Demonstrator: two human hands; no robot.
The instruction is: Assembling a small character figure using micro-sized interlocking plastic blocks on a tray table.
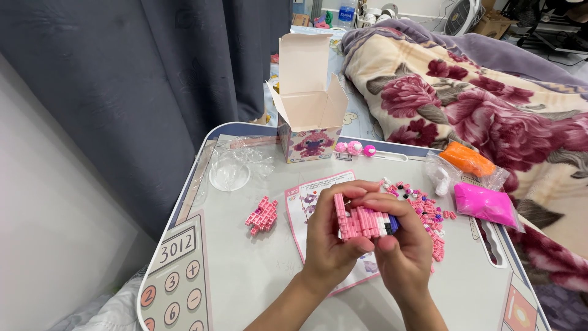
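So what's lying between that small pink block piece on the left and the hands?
In the head view, between the small pink block piece and the hands, only bare tabletop and the instruction sheet's edge.

You get bright, even, soft light from above, with only faint shadows under your hands [361, 239] on the pale tabletop [257, 276]. The dark curtain [153, 79] on the far left stays dim, and the clear plastic wrap [236, 162] shows small glints. Focus is sharp near the middle, while straight lines bow and stretch toward the frame's edges.
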